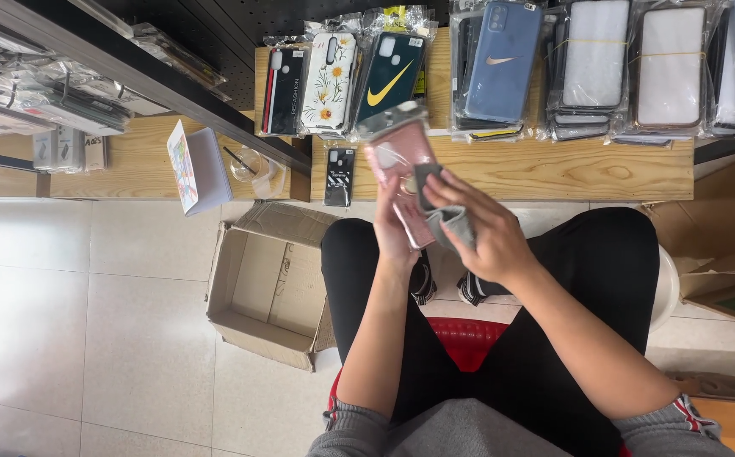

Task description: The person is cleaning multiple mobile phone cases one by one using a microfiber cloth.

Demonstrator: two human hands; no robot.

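Head view, looking straight down at a seated person in black trousers and grey sleeves, knees apart over a red stool (466, 340). Both hands are raised in front of the body, just short of a low wooden shelf (554, 173). Left hand (395, 227) is wrapped around the lower edge of a pink phone case (400, 161), which sits in a clear plastic sleeve and tilts away from the person, its top end reaching over the shelf's front edge. Right hand (488, 230) pinches a folded grey cloth (450, 225) between thumb and fingers and presses it against the case's lower right side, so the two hands nearly touch. Along the shelf stand more phone cases in plastic bags: a black one with a red stripe (284, 80), a white one with daisies (327, 82), a dark one with a yellow mark (389, 79), a blue one (501, 61) on a stack, and pale clear ones (596, 55) bound with rubber bands further right. A small black case (339, 176) lies flat near the shelf's front. On the tiled floor to the person's left sits an open cardboard box (266, 283), beside the left knee.
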